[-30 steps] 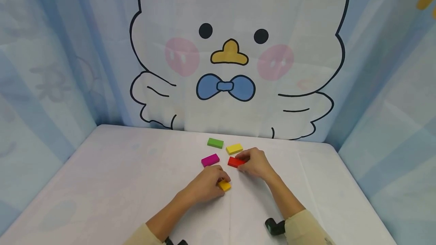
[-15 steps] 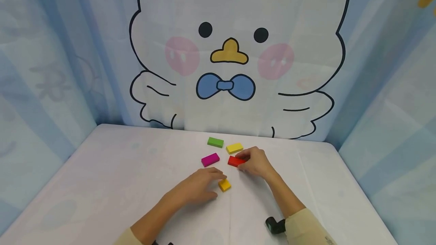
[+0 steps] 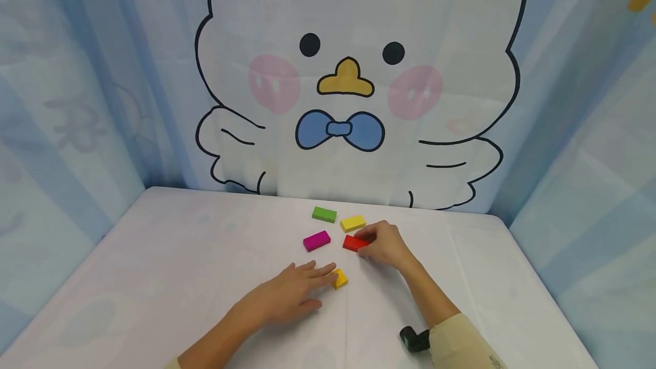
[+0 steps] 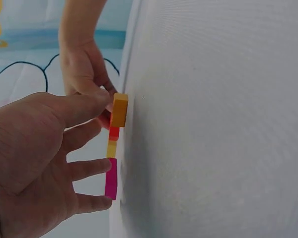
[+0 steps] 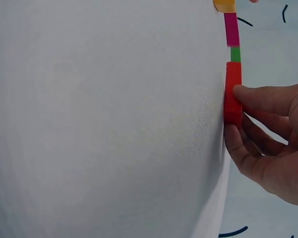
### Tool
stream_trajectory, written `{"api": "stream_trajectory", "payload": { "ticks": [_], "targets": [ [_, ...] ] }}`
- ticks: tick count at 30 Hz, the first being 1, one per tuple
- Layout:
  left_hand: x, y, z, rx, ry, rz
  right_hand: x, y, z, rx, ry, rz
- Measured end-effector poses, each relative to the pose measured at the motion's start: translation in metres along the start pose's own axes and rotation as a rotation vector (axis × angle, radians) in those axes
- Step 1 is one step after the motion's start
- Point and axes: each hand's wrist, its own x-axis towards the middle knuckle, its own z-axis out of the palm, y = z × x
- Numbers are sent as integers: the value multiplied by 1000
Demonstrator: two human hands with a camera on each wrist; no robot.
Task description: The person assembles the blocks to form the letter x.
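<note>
My left hand (image 3: 287, 295) is spread with fairly straight fingers beside an orange-yellow block (image 3: 340, 279), fingertips overlapping its left side in the head view. The left wrist view shows that block (image 4: 119, 111) past the thumb and fingers, none of them curled round it. Farther back, my right hand (image 3: 384, 245) pinches the right end of a red block (image 3: 351, 242) lying on the white table. In the right wrist view the thumb is on the red block's (image 5: 232, 94) side and a fingertip at its near end.
A magenta block (image 3: 316, 241) lies left of the red one. Behind them are a green block (image 3: 324, 214) and a yellow block (image 3: 352, 223), near the back edge of the table (image 3: 154, 278). A curtain with a printed cartoon bird (image 3: 339, 169) hangs behind.
My left hand has let go of the orange-yellow block, drawn back to the left and spread its fingers. The block stays in place. My right hand keeps its pinch on the red block.
</note>
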Motion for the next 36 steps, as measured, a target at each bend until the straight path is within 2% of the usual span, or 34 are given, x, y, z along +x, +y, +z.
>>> {"api": "stream_trajectory", "payload": {
  "ticks": [12,20,36],
  "targets": [
    [-2,2,7,13,-72,-20,-1,1,0,5,-3,13],
    [-6,-2,9,10,-94,-12,0,-2,0,1,2,-5],
    [-3,-2,7,-5,-107,-4,-5,-5,-6,-22,8,0]
  ]
}}
